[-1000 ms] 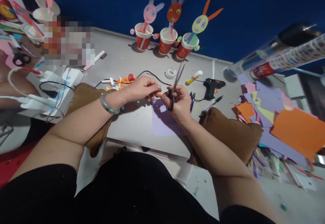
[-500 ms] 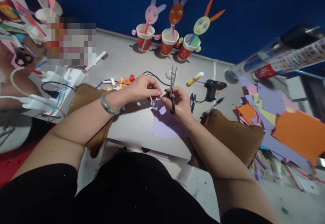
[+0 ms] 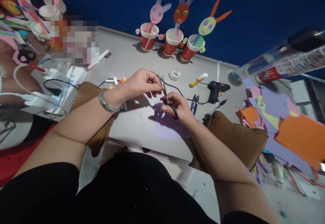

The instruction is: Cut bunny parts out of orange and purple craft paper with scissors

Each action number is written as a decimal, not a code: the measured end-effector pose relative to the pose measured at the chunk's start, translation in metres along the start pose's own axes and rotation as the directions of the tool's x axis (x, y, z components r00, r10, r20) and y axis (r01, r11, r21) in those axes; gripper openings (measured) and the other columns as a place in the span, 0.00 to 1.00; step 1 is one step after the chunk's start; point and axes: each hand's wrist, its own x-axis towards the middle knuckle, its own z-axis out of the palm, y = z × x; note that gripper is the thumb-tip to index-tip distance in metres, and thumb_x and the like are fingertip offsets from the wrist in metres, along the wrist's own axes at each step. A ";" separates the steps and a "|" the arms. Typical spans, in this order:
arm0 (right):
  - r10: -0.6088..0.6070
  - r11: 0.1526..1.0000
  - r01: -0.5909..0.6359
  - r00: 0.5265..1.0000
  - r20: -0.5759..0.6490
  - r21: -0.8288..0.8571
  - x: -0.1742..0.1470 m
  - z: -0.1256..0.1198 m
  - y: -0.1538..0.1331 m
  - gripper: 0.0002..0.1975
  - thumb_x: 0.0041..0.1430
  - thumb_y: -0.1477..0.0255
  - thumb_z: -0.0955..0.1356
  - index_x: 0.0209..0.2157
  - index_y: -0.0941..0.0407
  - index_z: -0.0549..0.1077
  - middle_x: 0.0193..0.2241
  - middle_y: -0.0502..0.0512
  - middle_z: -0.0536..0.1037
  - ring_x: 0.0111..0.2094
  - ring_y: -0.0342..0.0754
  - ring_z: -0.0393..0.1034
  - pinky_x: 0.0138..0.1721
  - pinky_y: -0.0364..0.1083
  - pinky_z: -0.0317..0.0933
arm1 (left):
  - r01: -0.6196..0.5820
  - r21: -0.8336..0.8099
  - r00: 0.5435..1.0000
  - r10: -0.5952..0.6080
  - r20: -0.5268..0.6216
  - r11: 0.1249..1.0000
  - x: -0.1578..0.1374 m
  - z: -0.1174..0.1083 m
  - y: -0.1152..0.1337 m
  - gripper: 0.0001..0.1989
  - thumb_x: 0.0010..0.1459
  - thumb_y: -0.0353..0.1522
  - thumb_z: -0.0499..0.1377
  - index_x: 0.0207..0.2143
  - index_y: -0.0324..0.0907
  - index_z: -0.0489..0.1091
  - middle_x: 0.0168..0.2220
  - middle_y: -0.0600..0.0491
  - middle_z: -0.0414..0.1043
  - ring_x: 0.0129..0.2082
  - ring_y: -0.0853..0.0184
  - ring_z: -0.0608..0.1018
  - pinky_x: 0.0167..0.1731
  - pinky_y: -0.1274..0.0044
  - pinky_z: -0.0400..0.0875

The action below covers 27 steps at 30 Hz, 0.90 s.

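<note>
My left hand (image 3: 144, 84) pinches a tiny orange piece of paper (image 3: 161, 88) between thumb and fingertips, mostly hidden by the fingers. Black-handled scissors (image 3: 173, 110) are in my right hand (image 3: 180, 106), fingers closed round the handles. Their blades (image 3: 164, 86) point up and away, slightly parted, right beside the orange piece; whether they touch it I cannot tell. Under the hands lies a light purple sheet of paper (image 3: 170, 129) on the desk, with small orange scraps scattered to its left.
Three paper cups (image 3: 148, 43) with rabbit faces stand along the blue partition. A tape roll (image 3: 175, 74), a glue stick (image 3: 198, 80), a black glue gun (image 3: 217, 90) and purple-handled snips (image 3: 195, 104) lie beyond my right hand. Coloured paper (image 3: 302, 136) is piled at right; a power strip (image 3: 67, 92) sits left.
The scissors have tilted left, bringing their blades from upright over my right hand to the orange piece at my left fingertips. The whole view has shifted slightly.
</note>
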 end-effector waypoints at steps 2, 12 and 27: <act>0.011 1.000 -0.011 1.000 -0.004 -0.003 0.000 0.000 -0.001 0.27 0.36 0.55 0.84 0.32 0.53 0.73 0.21 0.45 0.77 0.19 0.40 0.66 0.22 0.42 0.64 | 0.005 0.009 1.000 -0.005 -0.015 1.000 0.000 0.000 0.001 0.03 0.53 0.27 0.63 0.27 0.36 0.76 0.26 0.50 0.79 0.24 0.72 0.79 0.25 0.81 0.71; 0.028 0.999 -0.028 0.999 -0.016 -0.025 0.000 0.000 -0.002 0.26 0.35 0.57 0.85 0.32 0.54 0.76 0.18 0.43 0.74 0.17 0.39 0.64 0.18 0.41 0.58 | 0.024 0.033 0.999 -0.024 -0.026 0.999 -0.001 -0.001 0.004 0.03 0.52 0.26 0.63 0.26 0.36 0.75 0.25 0.50 0.79 0.23 0.72 0.78 0.24 0.81 0.71; 0.037 0.999 -0.037 0.999 -0.009 -0.037 -0.001 0.001 -0.002 0.26 0.36 0.57 0.84 0.32 0.53 0.75 0.17 0.43 0.73 0.17 0.39 0.61 0.18 0.41 0.55 | 0.045 0.050 0.999 -0.043 -0.031 0.998 -0.001 -0.002 0.005 0.03 0.52 0.26 0.62 0.27 0.36 0.76 0.25 0.50 0.78 0.24 0.71 0.79 0.25 0.79 0.73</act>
